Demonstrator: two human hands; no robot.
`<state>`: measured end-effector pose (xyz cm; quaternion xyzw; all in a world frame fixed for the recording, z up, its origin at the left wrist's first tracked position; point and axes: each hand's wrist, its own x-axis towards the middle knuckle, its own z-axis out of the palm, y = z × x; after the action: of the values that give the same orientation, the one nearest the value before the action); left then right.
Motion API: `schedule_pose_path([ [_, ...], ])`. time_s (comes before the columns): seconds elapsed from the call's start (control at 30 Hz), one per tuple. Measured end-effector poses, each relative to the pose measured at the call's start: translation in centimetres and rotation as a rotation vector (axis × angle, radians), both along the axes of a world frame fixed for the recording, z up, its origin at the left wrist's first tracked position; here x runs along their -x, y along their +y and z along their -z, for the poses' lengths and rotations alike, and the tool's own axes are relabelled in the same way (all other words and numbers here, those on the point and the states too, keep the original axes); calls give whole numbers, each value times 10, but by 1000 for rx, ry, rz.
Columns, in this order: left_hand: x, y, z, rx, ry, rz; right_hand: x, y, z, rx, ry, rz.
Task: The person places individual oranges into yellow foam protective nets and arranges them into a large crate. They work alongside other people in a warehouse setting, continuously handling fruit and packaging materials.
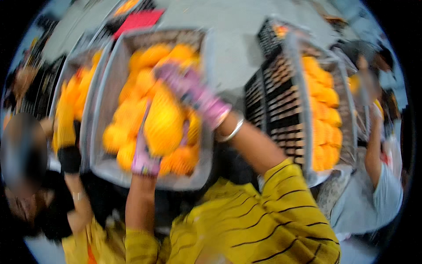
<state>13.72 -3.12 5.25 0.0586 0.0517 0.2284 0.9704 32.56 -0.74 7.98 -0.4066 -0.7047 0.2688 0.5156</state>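
My left hand (145, 158), in a pink patterned glove, holds a large yellow-orange fruit (164, 120) from below, its fingers partly hidden behind it. The fruit seems wrapped in net sleeving; its kind is unclear. My right hand (188, 82), also gloved, with a silver bangle at the wrist, reaches across to the fruit's upper end and the pile behind; blur hides whether its fingers grip anything. Below both hands is a crate (99, 132) with a grey lining, holding several similar orange fruits (128, 115).
Another lined crate of fruit (74, 95) adjoins on the left, where a person in yellow works. On the right stand black slatted crates (277, 99), one holding rows of fruit (324, 115), beside a person in light blue. A red sheet (140, 21) lies beyond the middle crate.
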Motion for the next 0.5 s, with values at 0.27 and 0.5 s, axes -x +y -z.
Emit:
schedule_pose_path([
  [0.27,26,59,-15,-426,606,-593,-47,-3,-20,165,450,215],
  [0.5,-40,74,55,-1569,1288,-251,-58,-17,-11,349,466,278],
])
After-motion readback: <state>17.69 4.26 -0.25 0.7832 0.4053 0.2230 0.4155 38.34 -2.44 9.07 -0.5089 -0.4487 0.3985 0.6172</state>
